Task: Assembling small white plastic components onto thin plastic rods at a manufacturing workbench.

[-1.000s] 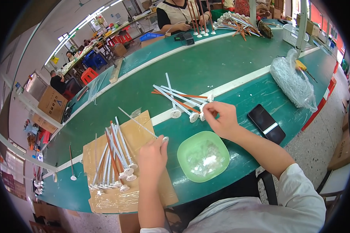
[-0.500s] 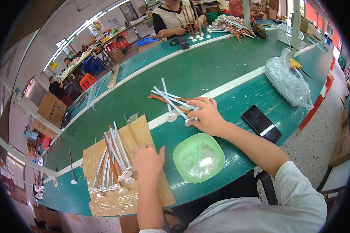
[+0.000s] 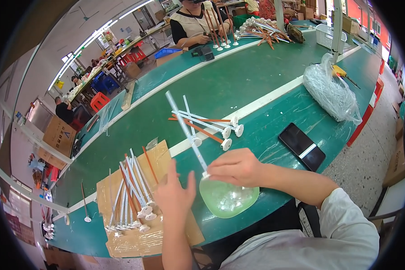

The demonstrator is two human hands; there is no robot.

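Note:
My right hand pinches a white stick near its round-based lower end. The stick tilts up and to the left, over the left rim of a light green bowl that holds small clear pieces. My left hand is open and empty, thumb and fingers apart, above the right part of a cardboard sheet. Beside it on the cardboard lie several white and brown sticks with white round bases. A smaller loose group of similar sticks lies farther off, beyond my right hand.
A black phone lies right of the bowl. Behind it sit a clear plastic bag of thin strips and a yellow-handled tool. A single brown stick stands apart at left. Across the green table a person handles upright sticks.
My right hand has come from the loose group toward the bowl, bringing one white stick with it. My left hand has raised its fingers and spread them.

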